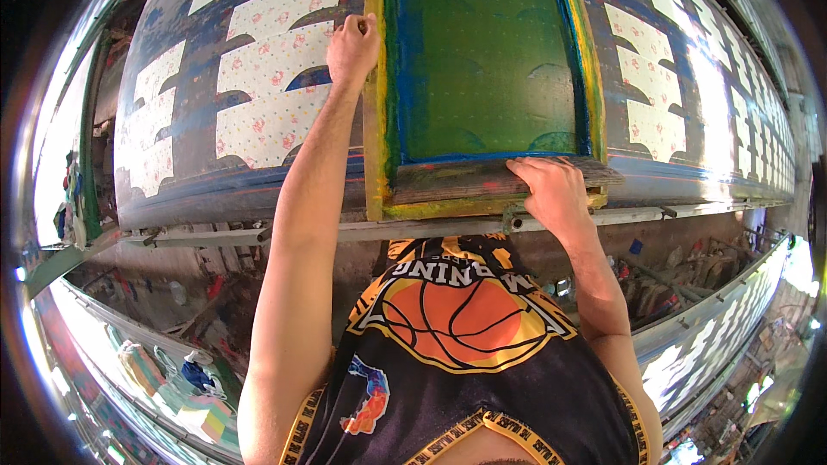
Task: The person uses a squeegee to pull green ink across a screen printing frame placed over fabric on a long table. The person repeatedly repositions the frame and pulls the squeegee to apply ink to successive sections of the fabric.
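Observation:
A silk-screen printing frame (pixel 376 112) with yellow- and blue-stained edges lies flat on the long dark table. Its mesh (pixel 491 60) is green and half see-through, with shapes of cloth pieces showing faintly beneath. At the frame's left side bar, toward the far end, my left hand (pixel 351 50) is closed against the edge; its fingertips are partly hidden. A wooden squeegee (pixel 448 179) lies across the near end of the frame. Over its right part my right hand (pixel 556 194) is closed, fingers curled on the top edge.
White cut fabric pieces (pixel 276 77) with small red prints lie left of the frame. More fabric pieces (pixel 646 86) run off to the right. A metal rail (pixel 345 231) follows the table's near edge. Behind me stands another long table with bundled cloth (pixel 198 375).

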`<state>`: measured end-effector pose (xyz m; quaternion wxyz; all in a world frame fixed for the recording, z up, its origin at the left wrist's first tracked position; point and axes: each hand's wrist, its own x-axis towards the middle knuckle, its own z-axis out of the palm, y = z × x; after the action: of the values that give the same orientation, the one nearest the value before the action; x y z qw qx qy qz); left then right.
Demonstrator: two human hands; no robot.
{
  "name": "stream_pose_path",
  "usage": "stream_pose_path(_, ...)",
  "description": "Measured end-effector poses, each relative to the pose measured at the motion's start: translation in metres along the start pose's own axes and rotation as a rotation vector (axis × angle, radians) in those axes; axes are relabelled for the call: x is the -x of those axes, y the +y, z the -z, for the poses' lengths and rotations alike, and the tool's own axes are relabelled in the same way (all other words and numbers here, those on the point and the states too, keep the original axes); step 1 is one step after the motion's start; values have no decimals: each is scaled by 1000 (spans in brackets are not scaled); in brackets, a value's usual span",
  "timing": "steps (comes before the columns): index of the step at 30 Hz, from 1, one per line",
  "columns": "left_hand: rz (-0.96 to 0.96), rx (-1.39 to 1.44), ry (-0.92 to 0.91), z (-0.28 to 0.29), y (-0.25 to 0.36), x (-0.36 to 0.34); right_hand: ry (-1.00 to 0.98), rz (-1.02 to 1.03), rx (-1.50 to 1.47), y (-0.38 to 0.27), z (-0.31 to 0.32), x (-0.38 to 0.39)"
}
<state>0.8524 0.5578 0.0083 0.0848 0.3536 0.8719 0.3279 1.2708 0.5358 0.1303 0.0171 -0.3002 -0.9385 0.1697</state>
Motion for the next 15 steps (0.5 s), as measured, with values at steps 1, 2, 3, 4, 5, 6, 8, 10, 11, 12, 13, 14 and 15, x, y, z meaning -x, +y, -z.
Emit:
stream_pose_path(1,-10,-2,11,0,0,0,-35,-27,25,1,-5,-1)
stream_pose_path(2,-3,11,1,0,0,-1,-38,-31,36,1,-12,-4)
stream_pose_path(3,5,23,-10,0,0,0,-48,-39,46,2,-19,-6)
stream_pose_path(4,25,35,-26,0,0,-1,-4,-21,50,2,-25,-7)
stream_pose_path(5,15,29,-8,0,-1,-1,34,-8,54,3,-30,-7)
stream_pose_path(6,14,22,-2,-1,-1,-1,35,-33,59,3,-33,-7)
stream_pose_path(8,18,12,-2,-3,-2,-3,94,15,91,7,-38,-13)
stream_pose_path(10,7,24,-5,-5,-4,-4,110,22,123,15,-39,-28)
stream_pose_path(11,-5,30,4,-6,-5,-6,117,24,137,21,-39,-42)
stream_pose_path(12,-8,20,9,-6,-6,-8,138,36,147,29,-38,-59)
stream_pose_path(13,-10,9,13,-7,-7,-8,107,13,168,37,-38,-77)
stream_pose_path(14,-15,-2,18,-7,-7,-8,91,-1,184,46,-37,-98)
stream_pose_path(15,-27,-4,28,-8,-7,-8,71,-15,199,56,-35,-120)
